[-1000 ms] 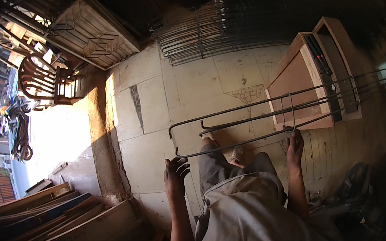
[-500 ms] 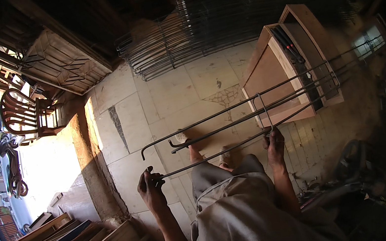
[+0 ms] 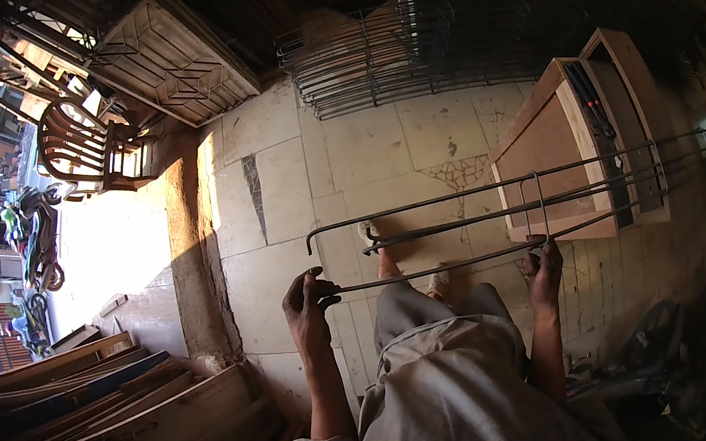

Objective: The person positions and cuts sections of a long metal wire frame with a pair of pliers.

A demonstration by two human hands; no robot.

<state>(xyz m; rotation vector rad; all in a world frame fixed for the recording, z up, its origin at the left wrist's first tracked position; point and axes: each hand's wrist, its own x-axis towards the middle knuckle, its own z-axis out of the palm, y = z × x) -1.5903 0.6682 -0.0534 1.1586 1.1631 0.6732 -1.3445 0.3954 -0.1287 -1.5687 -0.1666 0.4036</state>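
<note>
A long frame of dark steel rods point(image 3: 433, 270) runs sideways in front of me, with rectangular wire stirrups point(image 3: 543, 206) around its rods. Hooked ends show on the left, above my left hand. The fingers of my left hand point(image 3: 305, 301) are closed on the left end of the nearest rod. My right hand point(image 3: 543, 267) grips that same rod farther right, where a stirrup crosses it. Toward the right the frame passes over a wooden box and fades into shadow, so its far end is hard to make out.
The wooden box point(image 3: 549, 155) on the tiled floor point(image 3: 277, 291) holds dark tools with red parts. Stacked steel frames point(image 3: 348, 66) lie at the back. Wooden boards point(image 3: 123, 392) are piled at lower left. A wooden chair point(image 3: 78, 152) stands near the sunlit opening, with motorcycles point(image 3: 36, 236) outside.
The whole view has shifted, with the room now farther right in the picture. My left hand has risen, so the rods lie closer to level. Both hands keep their hold.
</note>
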